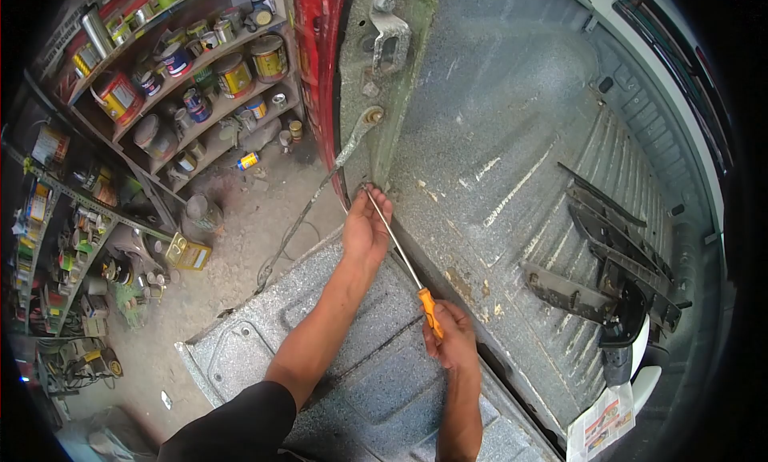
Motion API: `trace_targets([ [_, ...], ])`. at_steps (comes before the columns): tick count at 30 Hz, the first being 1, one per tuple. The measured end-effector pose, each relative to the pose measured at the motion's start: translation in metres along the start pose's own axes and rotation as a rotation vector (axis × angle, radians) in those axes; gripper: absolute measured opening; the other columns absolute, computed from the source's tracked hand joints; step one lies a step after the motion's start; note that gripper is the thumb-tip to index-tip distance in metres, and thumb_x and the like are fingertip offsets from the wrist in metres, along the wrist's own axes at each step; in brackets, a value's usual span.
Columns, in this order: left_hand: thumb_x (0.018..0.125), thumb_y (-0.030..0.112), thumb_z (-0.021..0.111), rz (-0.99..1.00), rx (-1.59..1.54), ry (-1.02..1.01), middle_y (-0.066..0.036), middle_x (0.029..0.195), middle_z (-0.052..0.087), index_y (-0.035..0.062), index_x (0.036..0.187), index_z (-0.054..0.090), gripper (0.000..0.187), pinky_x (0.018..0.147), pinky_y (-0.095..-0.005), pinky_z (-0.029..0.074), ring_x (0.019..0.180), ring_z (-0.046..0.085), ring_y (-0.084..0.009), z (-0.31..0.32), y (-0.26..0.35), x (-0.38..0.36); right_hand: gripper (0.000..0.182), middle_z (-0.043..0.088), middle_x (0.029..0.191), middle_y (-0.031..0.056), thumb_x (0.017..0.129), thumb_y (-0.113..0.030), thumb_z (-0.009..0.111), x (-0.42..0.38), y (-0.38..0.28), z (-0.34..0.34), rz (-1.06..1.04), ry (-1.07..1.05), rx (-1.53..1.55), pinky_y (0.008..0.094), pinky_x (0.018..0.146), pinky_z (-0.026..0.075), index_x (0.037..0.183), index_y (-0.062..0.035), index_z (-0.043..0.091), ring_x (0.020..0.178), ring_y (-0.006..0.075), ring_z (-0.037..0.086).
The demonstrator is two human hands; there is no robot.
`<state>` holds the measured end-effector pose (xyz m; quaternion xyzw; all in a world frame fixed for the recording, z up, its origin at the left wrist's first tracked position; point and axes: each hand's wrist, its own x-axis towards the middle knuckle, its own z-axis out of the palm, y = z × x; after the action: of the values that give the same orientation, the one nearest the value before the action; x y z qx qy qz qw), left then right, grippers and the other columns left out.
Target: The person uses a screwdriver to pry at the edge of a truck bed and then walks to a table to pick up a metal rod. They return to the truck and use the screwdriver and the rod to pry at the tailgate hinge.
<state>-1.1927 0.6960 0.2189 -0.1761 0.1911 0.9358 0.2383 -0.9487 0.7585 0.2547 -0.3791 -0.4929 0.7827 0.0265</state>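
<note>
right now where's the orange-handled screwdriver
In the head view, the orange-handled screwdriver is near the middle, gripped in the right hand, its shaft slanting up and left to the left hand, below the upper end of the tailgate cable.

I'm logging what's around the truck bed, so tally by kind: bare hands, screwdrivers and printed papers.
Hands: 2, left hand and right hand
Screwdriver: 1
Printed paper: 1
Total: 4
</note>
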Motion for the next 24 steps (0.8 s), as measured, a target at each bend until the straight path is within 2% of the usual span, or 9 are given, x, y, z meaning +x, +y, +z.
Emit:
trace_targets([
  [2, 0.105, 0.02, 0.056, 0.005, 0.001, -0.004, -0.003, 0.099, 0.066, 0.0053, 0.111, 0.064, 0.018, 0.085, -0.0294, 0.057, 0.092, 0.064, -0.0146, -0.001, 0.0, 0.0, 0.044, 0.053, 0.059, 0.004, 0.103, -0.042, 0.055, -0.004, 0.0, 0.001, -0.047, -0.038, -0.107, 0.0244, 0.032, 0.032, 0.107, 0.0002, 0.067, 0.035, 0.0115, 0.042],
  [5, 0.105, 0.02, 0.056, 0.018, 0.019, -0.017, -0.003, 0.098, 0.066, 0.0054, 0.111, 0.064, 0.017, 0.085, -0.0294, 0.057, 0.092, 0.064, -0.0144, -0.002, -0.002, 0.0, 0.032, 0.057, 0.061, 0.0023, 0.101, -0.032, 0.061, 0.002, -0.012, -0.011, 0.18, -0.269, 0.257, 0.0222, 0.032, 0.027, 0.106, -0.0013, 0.07, 0.04, 0.0091, 0.045],
  [8, 0.104, 0.02, 0.056, 0.021, 0.014, -0.02, -0.003, 0.098, 0.065, 0.0051, 0.11, 0.064, 0.017, 0.086, -0.0295, 0.057, 0.091, 0.064, -0.0144, 0.0, -0.002, -0.001, 0.033, 0.056, 0.061, 0.0004, 0.102, -0.033, 0.059, 0.007, -0.016, -0.012, 0.236, -0.219, 0.18, 0.0228, 0.034, 0.031, 0.1, -0.0023, 0.071, 0.043, 0.0082, 0.047],
  [11, 0.104, 0.02, 0.056, 0.022, 0.014, -0.017, -0.003, 0.098, 0.065, 0.0047, 0.111, 0.064, 0.018, 0.086, -0.0296, 0.057, 0.092, 0.064, -0.0145, -0.001, -0.001, 0.0, 0.033, 0.054, 0.058, 0.0051, 0.102, -0.034, 0.061, -0.004, -0.028, -0.002, 0.005, 0.022, -0.437, 0.0302, 0.035, 0.037, 0.107, -0.0012, 0.066, 0.039, 0.013, 0.047],
  [14, 0.105, 0.021, 0.056, 0.023, 0.028, -0.019, -0.003, 0.098, 0.065, 0.0043, 0.113, 0.064, 0.02, 0.086, -0.0296, 0.057, 0.092, 0.063, -0.0146, -0.001, -0.004, -0.001, 0.029, 0.059, 0.061, 0.0122, 0.097, -0.028, 0.069, 0.0, -0.008, -0.005, -0.858, 0.232, -1.046, 0.037, 0.047, 0.048, 0.107, -0.001, 0.067, 0.052, 0.0243, 0.062],
  [17, 0.105, 0.022, 0.055, 0.019, 0.043, -0.021, -0.003, 0.099, 0.064, 0.0039, 0.114, 0.063, 0.022, 0.087, -0.0304, 0.057, 0.092, 0.063, -0.0149, 0.0, -0.003, -0.002, 0.026, 0.065, 0.071, 0.0195, 0.092, -0.021, 0.074, -0.021, -0.016, 0.019, -0.813, 0.442, -1.339, 0.0411, 0.06, 0.054, 0.107, -0.0005, 0.068, 0.069, 0.0355, 0.069],
  [20, 0.106, 0.023, 0.053, 0.01, 0.069, -0.033, -0.003, 0.1, 0.064, 0.0033, 0.117, 0.062, 0.025, 0.089, -0.0326, 0.057, 0.093, 0.063, -0.0159, -0.002, -0.004, -0.006, 0.026, 0.07, 0.08, 0.0217, 0.092, -0.021, 0.075, -0.021, -0.013, 0.02, -0.819, 0.417, -1.21, 0.0415, 0.061, 0.054, 0.107, 0.0001, 0.069, 0.07, 0.0409, 0.069],
  [23, 0.107, 0.025, 0.052, -0.01, 0.163, -0.05, -0.004, 0.102, 0.065, 0.0024, 0.124, 0.059, 0.029, 0.089, -0.0348, 0.057, 0.095, 0.064, -0.0173, 0.002, 0.0, -0.009, 0.026, 0.065, 0.072, 0.0187, 0.093, -0.021, 0.073, -0.009, -0.002, 0.011, -0.871, 0.346, -0.986, 0.0381, 0.057, 0.05, 0.105, 0.0021, 0.069, 0.064, 0.0287, 0.068],
  [24, 0.107, 0.026, 0.052, -0.027, 0.22, -0.041, -0.004, 0.104, 0.065, 0.0022, 0.126, 0.058, 0.031, 0.089, -0.0352, 0.057, 0.095, 0.064, -0.0176, 0.004, 0.003, -0.015, 0.025, 0.062, 0.07, 0.0154, 0.094, -0.021, 0.073, -0.012, -0.005, 0.011, -0.804, 0.321, -0.929, 0.0364, 0.056, 0.048, 0.103, 0.0025, 0.069, 0.063, 0.0237, 0.064],
])
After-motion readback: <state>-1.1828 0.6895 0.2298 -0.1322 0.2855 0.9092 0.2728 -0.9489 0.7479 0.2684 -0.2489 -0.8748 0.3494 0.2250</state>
